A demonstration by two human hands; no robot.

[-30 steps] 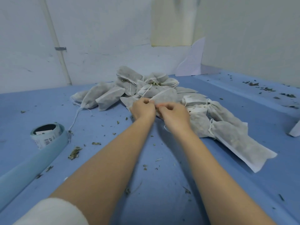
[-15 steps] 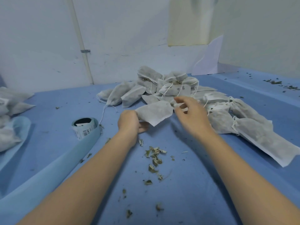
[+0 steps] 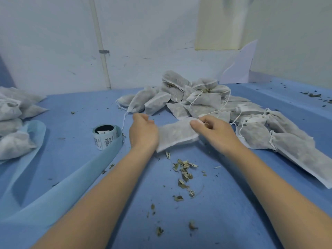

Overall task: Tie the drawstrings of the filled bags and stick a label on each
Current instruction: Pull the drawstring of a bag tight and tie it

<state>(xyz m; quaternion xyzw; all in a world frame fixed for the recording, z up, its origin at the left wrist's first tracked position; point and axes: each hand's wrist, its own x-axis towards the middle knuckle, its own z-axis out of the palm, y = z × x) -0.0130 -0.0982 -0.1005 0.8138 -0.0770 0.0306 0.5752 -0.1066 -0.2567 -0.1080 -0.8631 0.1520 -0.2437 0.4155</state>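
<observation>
Left hand grips one end of a filled bag; right hand pinches its other end. The label roll stands just left of that bag on the counter.

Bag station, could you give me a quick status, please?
Both hands, left and right, grip one bag. Label roll untouched. Loose leaves beneath.

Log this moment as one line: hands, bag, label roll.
left hand: holds bag end | right hand: pinches its other end | label roll: upright, left of hands, untouched
</observation>
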